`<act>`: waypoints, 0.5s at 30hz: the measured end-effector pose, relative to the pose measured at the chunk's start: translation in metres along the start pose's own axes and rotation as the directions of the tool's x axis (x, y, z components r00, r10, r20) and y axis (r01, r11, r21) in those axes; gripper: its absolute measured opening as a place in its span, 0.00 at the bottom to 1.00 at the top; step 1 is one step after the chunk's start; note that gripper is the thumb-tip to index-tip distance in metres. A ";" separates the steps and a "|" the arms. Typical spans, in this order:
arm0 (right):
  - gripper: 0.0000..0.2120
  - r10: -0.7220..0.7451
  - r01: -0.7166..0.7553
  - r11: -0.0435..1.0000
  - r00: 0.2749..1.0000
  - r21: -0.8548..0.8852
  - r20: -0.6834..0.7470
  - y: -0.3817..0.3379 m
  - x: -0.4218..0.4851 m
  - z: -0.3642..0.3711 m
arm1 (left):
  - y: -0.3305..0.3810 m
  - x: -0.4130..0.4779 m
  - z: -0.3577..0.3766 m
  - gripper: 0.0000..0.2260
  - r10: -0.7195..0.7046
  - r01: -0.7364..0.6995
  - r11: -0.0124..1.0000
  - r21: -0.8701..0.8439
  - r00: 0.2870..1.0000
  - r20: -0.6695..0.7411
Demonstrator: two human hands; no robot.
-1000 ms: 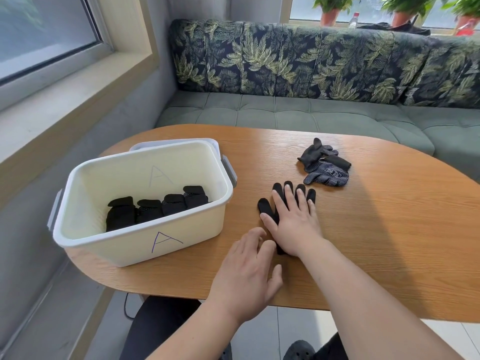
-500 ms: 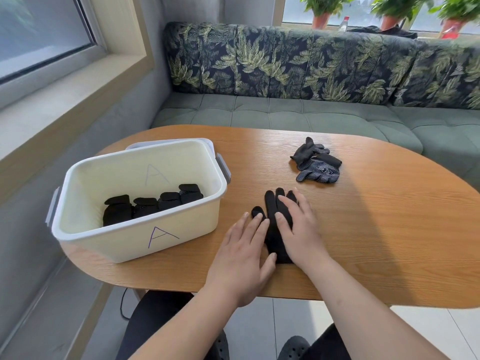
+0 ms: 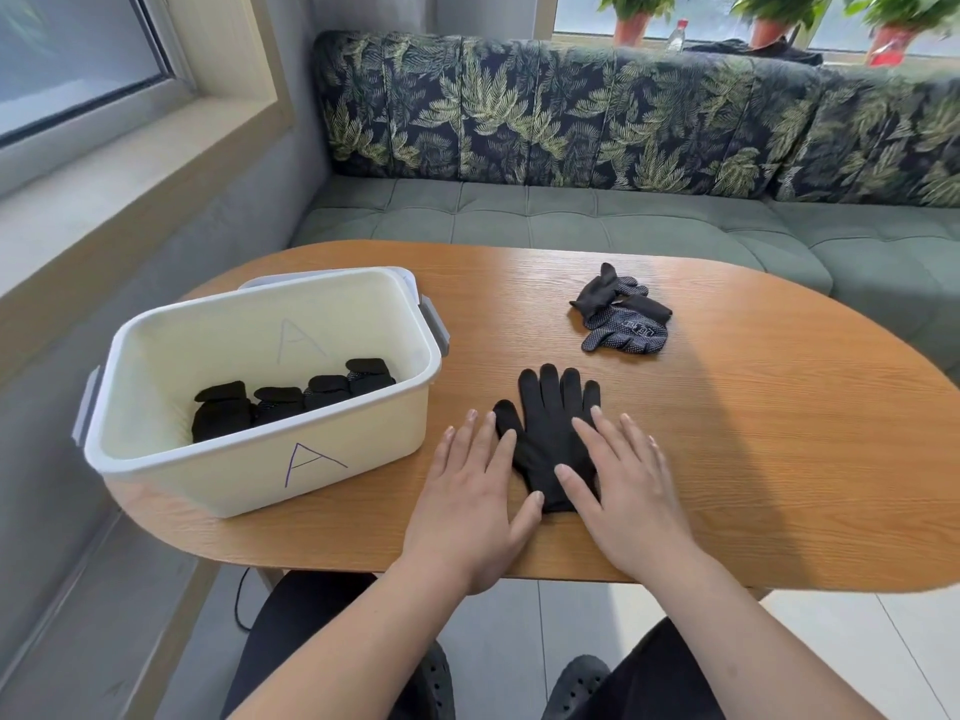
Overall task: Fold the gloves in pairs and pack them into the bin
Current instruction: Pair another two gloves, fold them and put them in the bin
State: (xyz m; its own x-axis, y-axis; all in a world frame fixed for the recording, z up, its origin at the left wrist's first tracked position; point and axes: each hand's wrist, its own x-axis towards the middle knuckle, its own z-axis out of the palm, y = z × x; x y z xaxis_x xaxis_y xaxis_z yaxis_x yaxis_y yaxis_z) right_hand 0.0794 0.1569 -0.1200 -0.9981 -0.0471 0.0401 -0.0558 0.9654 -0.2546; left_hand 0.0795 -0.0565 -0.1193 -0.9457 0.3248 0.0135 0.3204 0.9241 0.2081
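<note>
A black glove (image 3: 550,433) lies flat on the wooden table (image 3: 753,459), fingers pointing away from me. My left hand (image 3: 472,491) lies flat at its left side, fingertips touching the glove's thumb edge. My right hand (image 3: 623,491) lies flat at the right side, fingers overlapping the glove's edge. Farther back lies a small heap of dotted black gloves (image 3: 621,317). A cream bin (image 3: 156,459) marked "A" stands at the left, with several folded black gloves (image 3: 291,400) along its floor.
A green bench seat (image 3: 571,215) with leaf-print cushions runs behind the table. A window sill (image 3: 104,163) is at the left. The table's near edge is just below my wrists, with my knees beneath it.
Both hands have slid apart from over the glove to its two sides, uncovering it. The glove now lies spread flat with all fingers showing.
</note>
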 end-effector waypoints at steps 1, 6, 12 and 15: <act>0.37 -0.002 0.002 1.000 1.000 -0.008 0.001 0.000 -0.004 0.003 | 0.000 0.000 0.000 0.36 -0.011 0.011 1.000 -0.005 1.000 -0.002; 0.34 0.001 -0.001 1.000 1.000 -0.015 -0.011 -0.003 -0.006 0.006 | -0.002 -0.001 -0.001 0.38 0.033 -0.036 0.997 -0.073 0.999 -0.043; 0.23 -0.076 0.116 0.976 0.974 0.183 -0.214 0.004 -0.012 0.006 | -0.005 -0.001 0.001 0.36 0.070 -0.073 0.997 -0.026 0.993 -0.090; 0.12 -0.108 0.205 0.943 0.934 0.263 -0.340 0.008 -0.019 0.007 | -0.005 -0.004 0.004 0.33 0.064 -0.074 0.995 -0.064 0.986 -0.152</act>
State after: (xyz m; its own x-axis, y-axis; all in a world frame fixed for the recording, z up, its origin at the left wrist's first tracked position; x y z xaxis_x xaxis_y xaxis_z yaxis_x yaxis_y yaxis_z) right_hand 0.0977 0.1639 -0.1298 -0.9174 -0.0614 0.3931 -0.2639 0.8333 -0.4858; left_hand 0.0816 -0.0615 -0.1239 -0.9208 0.3484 0.1754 0.3852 0.8829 0.2685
